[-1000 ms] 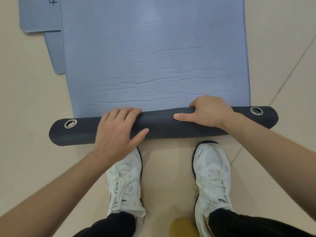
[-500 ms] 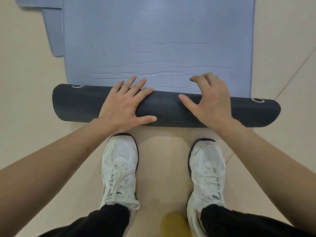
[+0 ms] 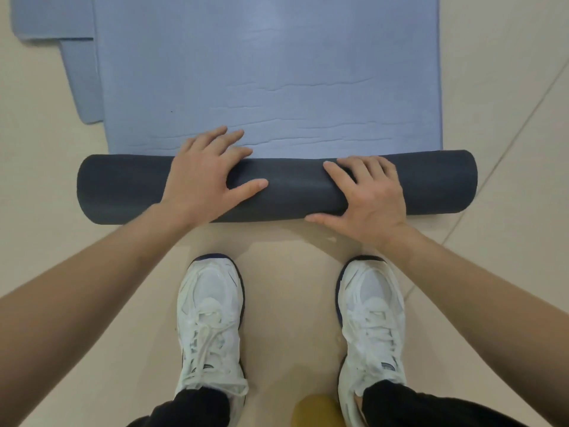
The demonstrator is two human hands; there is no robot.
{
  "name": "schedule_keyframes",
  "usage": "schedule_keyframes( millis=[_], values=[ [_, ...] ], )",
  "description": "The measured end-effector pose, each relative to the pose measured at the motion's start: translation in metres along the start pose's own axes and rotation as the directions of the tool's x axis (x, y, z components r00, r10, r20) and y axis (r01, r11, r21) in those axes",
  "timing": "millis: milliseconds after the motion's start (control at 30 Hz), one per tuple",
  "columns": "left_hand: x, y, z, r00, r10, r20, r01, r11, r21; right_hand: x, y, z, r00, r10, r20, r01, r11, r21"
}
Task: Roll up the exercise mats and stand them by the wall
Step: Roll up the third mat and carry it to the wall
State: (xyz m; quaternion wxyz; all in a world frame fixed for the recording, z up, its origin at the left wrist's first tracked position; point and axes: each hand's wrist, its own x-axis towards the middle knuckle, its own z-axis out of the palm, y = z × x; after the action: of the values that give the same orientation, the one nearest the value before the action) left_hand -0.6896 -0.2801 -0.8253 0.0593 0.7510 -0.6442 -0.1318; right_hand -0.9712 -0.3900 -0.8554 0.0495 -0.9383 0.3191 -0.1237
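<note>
On the floor (image 3: 46,241), the mat (image 3: 277,72) is partly rolled; its dark roll (image 3: 292,189) is pressed by the flat left hand (image 3: 203,180) and right hand (image 3: 372,198), nothing gripped. An even forward push is called for next.

The rolled part of the mat (image 3: 292,189) lies across the floor (image 3: 40,180) just past the left shoe (image 3: 209,318) and right shoe (image 3: 369,318), with the left hand (image 3: 206,177) and right hand (image 3: 369,198) on top, its flat part (image 3: 271,72) on the far side, and another mat (image 3: 80,81) sticking out from under that at the far left.

We find no readable text, number or brand: exercise mat (image 3: 277,72) plain, small marks on sneakers (image 3: 209,303) too blurred.
</note>
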Motion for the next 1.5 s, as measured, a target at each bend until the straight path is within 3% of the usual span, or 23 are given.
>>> schedule_keyframes(
  millis=[67, 133, 267, 433, 533, 600, 667, 733, 800, 900, 1000, 1067, 1167, 1267, 1400, 1500],
  values=[
    [-0.008, 0.013, 0.0, 0.966, 0.049, -0.253, -0.042, 0.999, 0.034, 0.014, 0.006, -0.005, 0.998, 0.03, 0.059, -0.032, 0.999, 0.034],
    [-0.019, 0.026, 0.005, 0.93, 0.076, -0.359, -0.053, 0.996, 0.075, 0.036, 0.012, -0.013, 0.977, 0.064, 0.204, -0.08, 0.994, 0.072],
    [-0.029, 0.026, 0.018, 0.966, 0.059, -0.252, -0.007, 0.98, 0.2, 0.08, 0.028, -0.026, 0.867, 0.098, 0.488, -0.192, 0.97, 0.146],
    [-0.003, 0.016, 0.012, 0.976, 0.07, -0.206, -0.013, 0.964, 0.267, 0.104, 0.037, -0.027, 0.799, 0.119, 0.59, -0.316, 0.917, 0.243],
    [0.014, 0.009, 0.006, 0.968, 0.086, -0.237, -0.022, 0.965, 0.261, 0.111, 0.036, -0.028, 0.882, 0.169, 0.441, -0.264, 0.95, 0.164],
    [0.026, 0.006, 0.001, 0.968, 0.078, -0.24, -0.017, 0.969, 0.247, 0.108, 0.032, -0.025, 0.976, 0.168, 0.139, -0.185, 0.975, 0.119],
    [0.041, 0.004, -0.008, 0.978, 0.044, -0.202, 0.002, 0.974, 0.226, 0.098, 0.025, -0.023, 0.973, 0.129, -0.193, -0.108, 0.988, 0.113],
    [0.062, -0.001, -0.019, 0.992, -0.006, -0.128, 0.035, 0.973, 0.227, 0.085, 0.021, -0.018, 0.95, 0.086, -0.299, -0.066, 0.995, 0.077],
    [0.087, -0.01, -0.027, 0.998, -0.032, -0.051, 0.042, 0.975, 0.219, 0.077, 0.021, -0.015, 0.974, 0.06, -0.217, -0.061, 0.998, 0.005],
    [0.115, -0.023, -0.034, 0.993, -0.06, 0.099, 0.046, 0.989, 0.139, 0.082, 0.028, -0.017, 0.99, 0.101, 0.096, -0.089, 0.988, -0.128],
    [0.127, -0.023, -0.035, 0.989, -0.121, 0.084, 0.109, 0.985, 0.133, 0.104, 0.037, -0.016, 0.953, 0.123, 0.276, -0.069, 0.978, -0.199],
    [0.126, -0.016, -0.032, 0.988, -0.119, -0.096, 0.129, 0.986, 0.11, 0.12, 0.048, -0.015, 0.936, 0.113, 0.332, -0.058, 0.984, -0.17],
    [0.105, -0.003, -0.023, 0.951, 0.038, -0.307, 0.005, 0.991, 0.136, 0.146, 0.064, -0.017, 0.91, 0.105, 0.4, -0.075, 0.993, -0.089],
    [0.088, 0.0, -0.01, 0.958, 0.135, -0.251, -0.087, 0.977, 0.194, 0.167, 0.075, -0.018, 0.879, 0.083, 0.469, -0.078, 0.996, -0.03],
    [0.096, -0.002, -0.014, 0.991, 0.086, -0.107, -0.055, 0.961, 0.271, 0.181, 0.08, -0.023, 0.832, 0.084, 0.548, -0.102, 0.995, 0.003],
    [0.103, -0.006, -0.016, 0.997, 0.071, -0.029, -0.057, 0.941, 0.333, 0.179, 0.075, -0.026, 0.858, 0.116, 0.5, -0.102, 0.993, -0.056]
  ],
)
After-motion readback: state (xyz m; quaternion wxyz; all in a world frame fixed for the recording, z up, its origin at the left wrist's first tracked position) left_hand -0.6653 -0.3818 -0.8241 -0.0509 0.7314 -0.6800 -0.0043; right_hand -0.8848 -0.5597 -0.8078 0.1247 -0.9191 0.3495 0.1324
